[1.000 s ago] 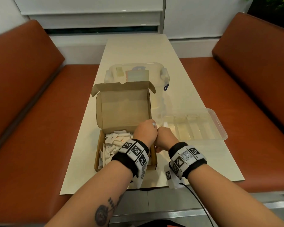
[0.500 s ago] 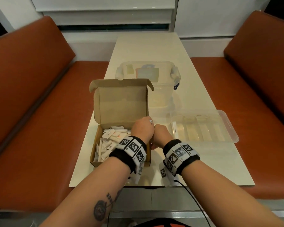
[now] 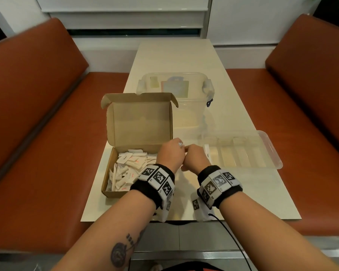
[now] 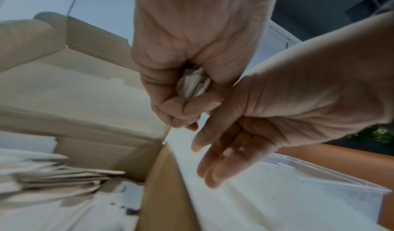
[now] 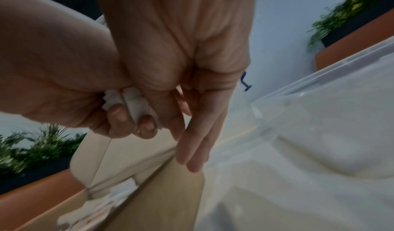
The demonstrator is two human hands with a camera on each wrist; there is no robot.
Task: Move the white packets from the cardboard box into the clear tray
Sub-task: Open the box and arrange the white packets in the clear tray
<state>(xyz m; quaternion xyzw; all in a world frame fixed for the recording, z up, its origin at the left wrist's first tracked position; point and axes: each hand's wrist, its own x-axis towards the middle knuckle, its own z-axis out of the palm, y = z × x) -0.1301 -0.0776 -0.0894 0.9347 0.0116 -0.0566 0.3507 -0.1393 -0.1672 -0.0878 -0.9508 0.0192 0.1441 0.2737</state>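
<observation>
An open cardboard box (image 3: 141, 124) on the table's left half holds a loose heap of white packets (image 3: 129, 169). My left hand (image 3: 170, 155) hovers over the box's right wall, fisted around a small bundle of white packets (image 4: 193, 83). My right hand (image 3: 194, 159) meets it from the right. Its thumb and forefinger pinch the end of a packet in that bundle (image 5: 134, 99), and its other fingers (image 5: 192, 150) hang straight down. The clear tray (image 3: 272, 151) lies just right of the hands, with one packet (image 3: 206, 154) at its left end.
A clear lidded storage bin (image 3: 176, 89) stands behind the box and tray. The box's raised lid blocks the space behind the left hand. Orange bench seats (image 3: 47, 153) flank the narrow table, whose front edge (image 3: 184, 220) lies under my wrists.
Both hands stay pressed together at the box's right wall, working on the bundle. The head view has drifted, so everything sits slightly further right in the picture.
</observation>
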